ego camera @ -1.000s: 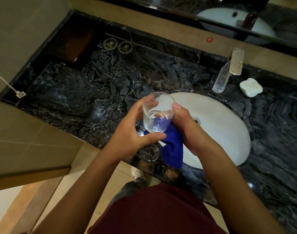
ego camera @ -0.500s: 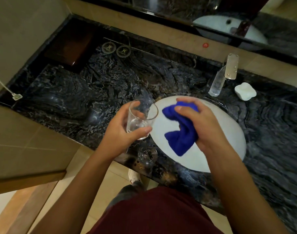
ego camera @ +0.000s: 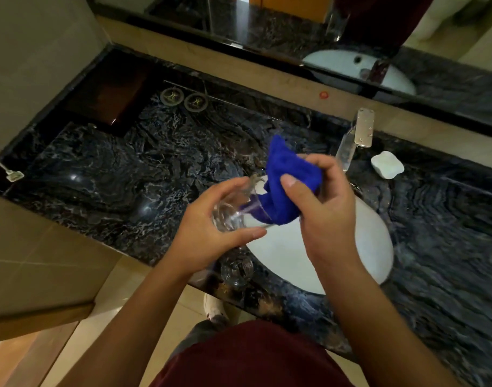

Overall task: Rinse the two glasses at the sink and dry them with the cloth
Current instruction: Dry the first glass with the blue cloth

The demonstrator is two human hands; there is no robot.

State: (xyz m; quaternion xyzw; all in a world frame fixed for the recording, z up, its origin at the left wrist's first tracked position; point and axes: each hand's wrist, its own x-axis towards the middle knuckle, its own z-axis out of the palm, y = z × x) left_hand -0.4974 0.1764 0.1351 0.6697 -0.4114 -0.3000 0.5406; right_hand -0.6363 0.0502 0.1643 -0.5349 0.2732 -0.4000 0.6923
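My left hand (ego camera: 208, 236) grips a clear glass (ego camera: 233, 213) tilted on its side over the left rim of the white sink (ego camera: 359, 252), mouth toward the right. My right hand (ego camera: 323, 208) pinches a blue cloth (ego camera: 289, 180), whose lower end is pushed into the mouth of that glass. A second clear glass (ego camera: 237, 270) stands on the dark marble counter (ego camera: 113, 177) near its front edge, just below my left hand.
A chrome tap (ego camera: 356, 138) rises behind the sink, with a white soap dish (ego camera: 387, 164) to its right. Two round coasters (ego camera: 183, 99) and a dark wooden tray (ego camera: 110, 93) lie at the back left. A mirror runs along the wall.
The cloth was pulled out of the glass and held apart over the sink. Now my right hand has brought it back and pushed its end into the tilted glass.
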